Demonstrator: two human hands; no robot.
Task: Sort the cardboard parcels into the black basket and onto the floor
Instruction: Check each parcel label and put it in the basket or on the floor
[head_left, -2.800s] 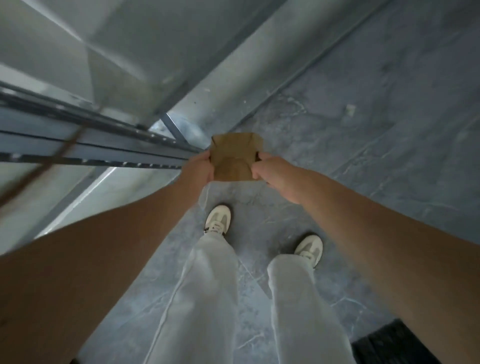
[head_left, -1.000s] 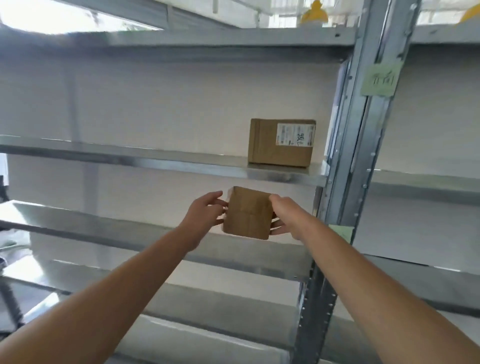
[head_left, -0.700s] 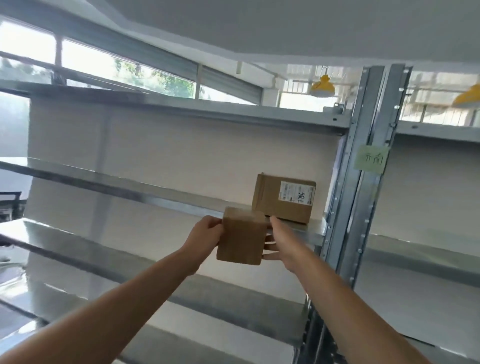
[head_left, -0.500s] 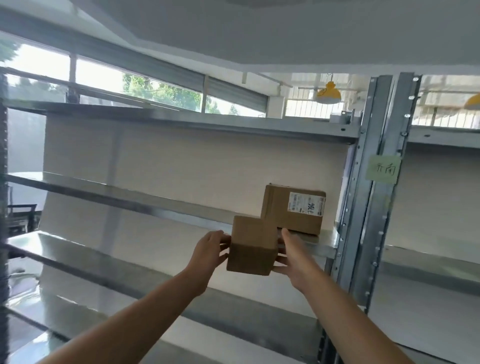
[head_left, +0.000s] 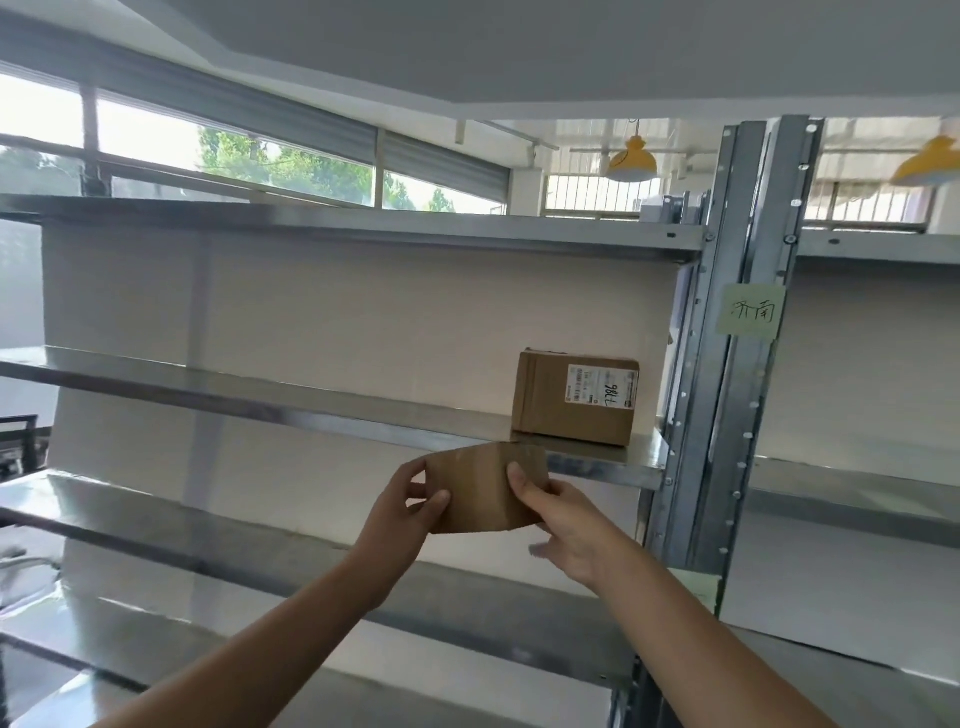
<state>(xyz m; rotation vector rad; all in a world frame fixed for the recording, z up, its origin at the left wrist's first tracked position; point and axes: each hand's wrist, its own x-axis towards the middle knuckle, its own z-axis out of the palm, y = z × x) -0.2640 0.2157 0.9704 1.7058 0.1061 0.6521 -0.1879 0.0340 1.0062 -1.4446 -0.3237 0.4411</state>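
Held up in the air in front of a metal rack: a small parcel (head_left: 483, 491) of plain brown cardboard, gripped from both sides by the hands. Left hand (head_left: 402, 506) curled round the left edge, thumb laid on the near face, fingers wrapped behind. Right hand (head_left: 569, 527) clasping the right edge, thumb pressed on the near face close to the top, other fingers tucked behind or beneath and partly blurred. Tilted slightly, with the upper right corner overlapping the front rim of the middle shelf (head_left: 311, 402) as seen from the head camera; touching that rim or not, cannot tell. Just above and to the right, standing on that same shelf near its right end: a larger labelled parcel (head_left: 550, 402), upright, with a white label (head_left: 602, 389) on its near face bearing handwritten digits. Right beside it, a grey perforated upright post (head_left: 727, 389) carrying a green note (head_left: 750, 312) with handwriting. More bare steel shelves above and below. Beyond the top shelf, windows (head_left: 291, 166) showing green trees, and two yellow lamps (head_left: 631, 161) hanging from the ceiling.
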